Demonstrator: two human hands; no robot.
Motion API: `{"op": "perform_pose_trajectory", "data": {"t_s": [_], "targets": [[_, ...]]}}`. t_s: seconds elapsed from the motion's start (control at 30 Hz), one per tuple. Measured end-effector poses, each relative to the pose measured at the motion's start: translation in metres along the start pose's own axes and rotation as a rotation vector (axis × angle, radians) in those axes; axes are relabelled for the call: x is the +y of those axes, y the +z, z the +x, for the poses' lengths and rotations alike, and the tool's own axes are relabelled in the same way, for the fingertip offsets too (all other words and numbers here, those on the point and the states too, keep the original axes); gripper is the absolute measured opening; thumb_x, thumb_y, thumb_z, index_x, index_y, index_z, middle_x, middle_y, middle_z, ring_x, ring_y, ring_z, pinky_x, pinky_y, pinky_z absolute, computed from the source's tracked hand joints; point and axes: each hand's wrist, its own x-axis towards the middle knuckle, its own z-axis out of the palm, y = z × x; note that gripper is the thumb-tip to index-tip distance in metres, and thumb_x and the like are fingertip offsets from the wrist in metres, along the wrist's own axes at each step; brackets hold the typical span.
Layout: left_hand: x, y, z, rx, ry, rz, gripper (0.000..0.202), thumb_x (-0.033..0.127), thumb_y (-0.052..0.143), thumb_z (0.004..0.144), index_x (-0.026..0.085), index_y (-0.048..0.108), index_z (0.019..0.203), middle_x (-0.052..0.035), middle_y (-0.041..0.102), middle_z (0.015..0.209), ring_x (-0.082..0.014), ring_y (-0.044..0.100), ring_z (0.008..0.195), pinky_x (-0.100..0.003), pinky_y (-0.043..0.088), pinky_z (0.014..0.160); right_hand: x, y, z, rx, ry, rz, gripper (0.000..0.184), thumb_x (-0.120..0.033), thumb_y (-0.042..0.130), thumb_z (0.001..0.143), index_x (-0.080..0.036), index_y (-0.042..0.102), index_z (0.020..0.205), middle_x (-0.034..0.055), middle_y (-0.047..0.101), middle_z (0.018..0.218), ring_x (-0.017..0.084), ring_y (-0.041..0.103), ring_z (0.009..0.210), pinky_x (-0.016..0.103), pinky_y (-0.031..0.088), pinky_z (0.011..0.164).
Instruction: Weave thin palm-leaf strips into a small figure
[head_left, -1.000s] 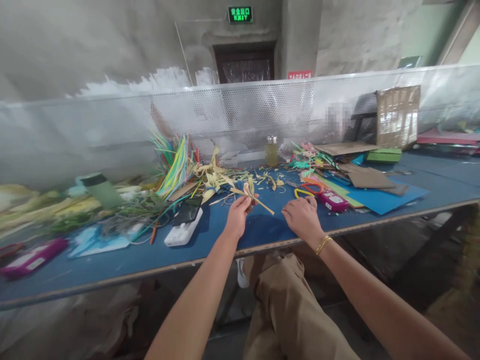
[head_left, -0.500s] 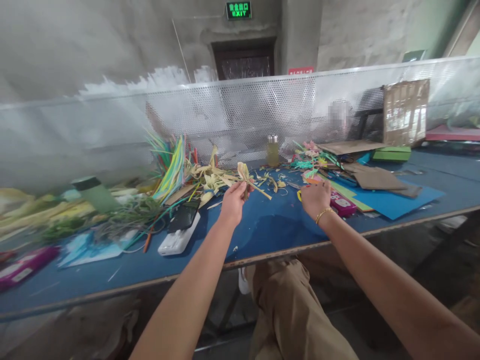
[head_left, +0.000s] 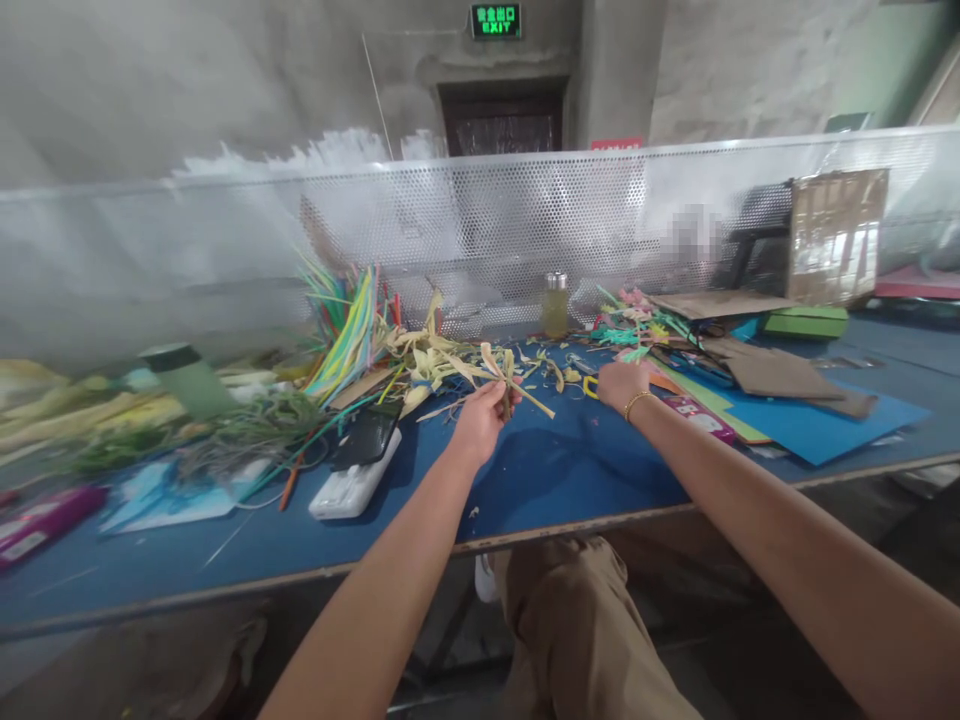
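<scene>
My left hand [head_left: 484, 415] pinches a small bundle of pale dried corn husk strips [head_left: 504, 375] above the blue tabletop. A stalk sticks out of it to the lower right. My right hand [head_left: 624, 385] is closed, palm down, by the coloured papers. A yellow loop, seemingly the handle of a pair of scissors [head_left: 590, 387], shows at its fingers; the blades cannot be made out. More husk pieces [head_left: 427, 362] lie in a heap behind my left hand. Beside my right wrist is a pink case [head_left: 701, 415], partly covered by my arm.
A white power bank [head_left: 356, 478] with a black phone [head_left: 365, 437] on it lies left of my left arm. Colourful strips [head_left: 349, 330], a glass jar [head_left: 555, 303], cardboard [head_left: 780, 370] and blue paper [head_left: 817, 420] are around. A perforated metal screen [head_left: 510, 230] borders the back.
The view has shifted a little. My left hand has moved slightly right and down with the husk bundle, and my right hand slightly left together with the yellow loop.
</scene>
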Motion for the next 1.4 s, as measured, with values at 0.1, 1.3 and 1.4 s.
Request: {"op": "perform_pose_trajectory", "data": {"t_s": [0.1, 1.3, 1.4], "targets": [[0.0, -0.001, -0.002, -0.055, -0.053, -0.011, 0.024, 0.031, 0.07, 0.074, 0.015, 0.072, 0.09, -0.0043, 0.067, 0.075, -0.0127, 0.061, 0.072, -0.023, 0.043, 0.064, 0.0, -0.002, 0.007, 0.027, -0.025, -0.009, 0.03, -0.007, 0.046, 0.083, -0.005, 0.073, 0.096, 0.024, 0.069, 0.1, 0.032, 0.065, 0.096, 0.038, 0.047, 0.075], [-0.011, -0.002, 0.004, -0.059, 0.115, 0.031, 0.029, 0.022, 0.085, 0.056, 0.013, 0.069, 0.079, -0.0001, 0.065, 0.069, -0.0087, 0.055, 0.062, -0.022, 0.041, 0.06, -0.06, -0.003, -0.071, 0.859, -1.088, 0.297, 0.022, -0.024, 0.044, 0.095, -0.021, 0.066, 0.092, 0.0047, 0.066, 0.085, 0.019, 0.05, 0.089, 0.038, 0.032, 0.083], [-0.011, 0.001, 0.003, -0.031, 0.127, 0.026, 0.031, 0.021, 0.084, 0.056, 0.013, 0.07, 0.082, -0.0005, 0.065, 0.069, -0.0092, 0.055, 0.061, -0.022, 0.04, 0.06, -0.062, -0.003, -0.076, 0.823, -1.063, 0.337, 0.023, -0.022, 0.042, 0.095, -0.022, 0.064, 0.088, 0.0041, 0.064, 0.08, 0.02, 0.05, 0.089, 0.04, 0.03, 0.084]]}}
